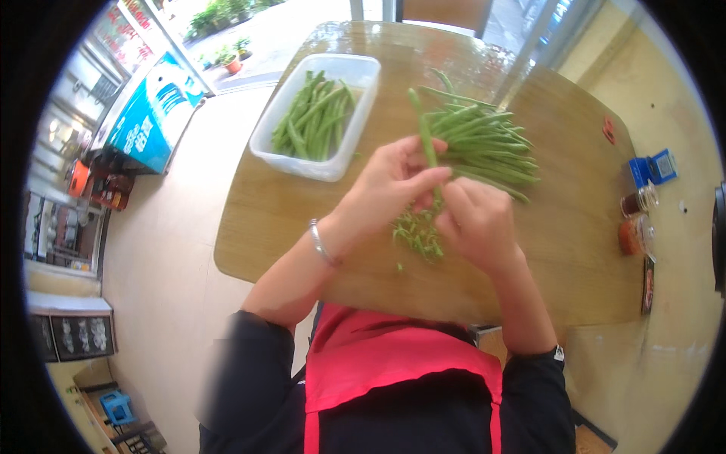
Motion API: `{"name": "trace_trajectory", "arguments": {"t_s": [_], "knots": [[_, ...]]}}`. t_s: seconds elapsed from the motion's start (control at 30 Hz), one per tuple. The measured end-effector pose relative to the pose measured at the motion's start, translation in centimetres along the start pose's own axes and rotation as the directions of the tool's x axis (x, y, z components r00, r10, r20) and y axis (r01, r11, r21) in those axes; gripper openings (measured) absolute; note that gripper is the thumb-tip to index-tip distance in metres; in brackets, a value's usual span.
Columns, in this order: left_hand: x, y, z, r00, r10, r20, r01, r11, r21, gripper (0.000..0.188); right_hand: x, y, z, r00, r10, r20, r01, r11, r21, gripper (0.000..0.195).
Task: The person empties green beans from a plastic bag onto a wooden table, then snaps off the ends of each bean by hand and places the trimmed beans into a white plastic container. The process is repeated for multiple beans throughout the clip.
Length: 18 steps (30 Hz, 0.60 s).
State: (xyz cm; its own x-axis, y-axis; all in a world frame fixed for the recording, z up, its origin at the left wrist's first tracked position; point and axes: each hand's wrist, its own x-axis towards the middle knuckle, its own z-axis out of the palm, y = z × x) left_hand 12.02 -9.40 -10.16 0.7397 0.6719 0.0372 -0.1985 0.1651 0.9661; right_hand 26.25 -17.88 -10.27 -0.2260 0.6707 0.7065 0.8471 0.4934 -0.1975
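A long green bean [426, 136] slants upward between the thumb and fingers of my left hand [400, 173]. My right hand [479, 221] is curled closed at the bean's lower end and appears to pinch it; its fingertips are partly hidden. Just beyond my hands, a loose pile of green beans [488, 142] lies on the wooden table [283, 227]. Below my fingers is a small heap of snapped bean ends [420, 232]. To the left, a translucent plastic container [357, 127] holds several more green beans [315, 119].
Along the wall at the table's right edge stand a blue stand with a printed code [652, 167], a jar of dark contents [635, 203] and a jar of red condiment [632, 235]. A blue-and-white freezer chest [156, 119] stands across the floor at left. A blue stool [117, 407] sits lower left.
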Motion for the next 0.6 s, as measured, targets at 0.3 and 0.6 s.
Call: {"name": "trace_trajectory", "arguments": {"t_s": [0.3,0.6], "knots": [[-0.4,1.4,-0.3,0.968,-0.114,0.223,0.088,0.989,0.122,0.041,-0.3,1.9,-1.7,0.903,0.42,-0.094,-0.359,0.855,0.373,0.002],[-1.7,4.6,-6.8,0.922,0.333,-0.195,-0.081,0.661,0.746,0.042,-1.2,4.8,-3.5,0.734,0.566,0.376,-0.609,0.793,-0.007,0.016]]}}
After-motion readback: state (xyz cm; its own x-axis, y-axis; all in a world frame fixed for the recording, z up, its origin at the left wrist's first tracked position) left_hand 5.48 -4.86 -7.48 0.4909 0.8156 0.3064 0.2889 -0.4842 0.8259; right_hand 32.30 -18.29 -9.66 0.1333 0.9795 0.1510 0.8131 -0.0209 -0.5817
